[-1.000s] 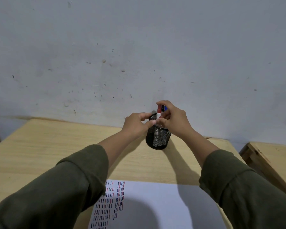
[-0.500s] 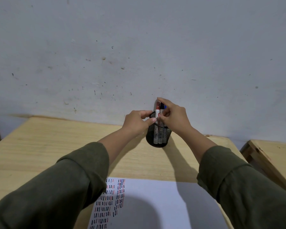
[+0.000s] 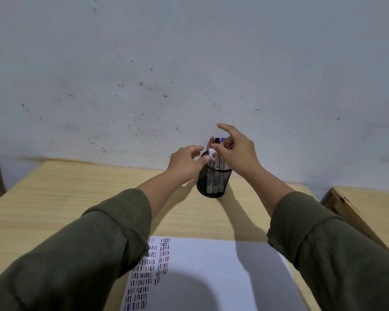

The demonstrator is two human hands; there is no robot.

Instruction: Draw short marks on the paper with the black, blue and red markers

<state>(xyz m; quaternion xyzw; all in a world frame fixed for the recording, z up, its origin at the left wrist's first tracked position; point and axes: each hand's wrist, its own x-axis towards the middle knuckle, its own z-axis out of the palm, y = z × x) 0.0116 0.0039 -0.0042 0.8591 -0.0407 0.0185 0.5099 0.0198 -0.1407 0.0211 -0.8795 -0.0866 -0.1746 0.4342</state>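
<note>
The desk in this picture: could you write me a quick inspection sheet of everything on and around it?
Surface: light wooden desk, bare apart from the items below.
Job's things: white paper at the near edge, rows of short black, blue and red marks on its left; red, black and blue markers upright in a black mesh cup.
Clutter: nothing seen.
Grips: left hand on the cup's rim; right hand at the markers, fingers loose.
Cables: nothing seen.
Surroundings: speckled grey wall; a second wooden table to the right.

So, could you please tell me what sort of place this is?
Probably a plain desk workspace indoors: a light wooden table against a scuffed grey-white wall, a black mesh pen holder with markers, and a white sheet of paper with short marks.
</note>
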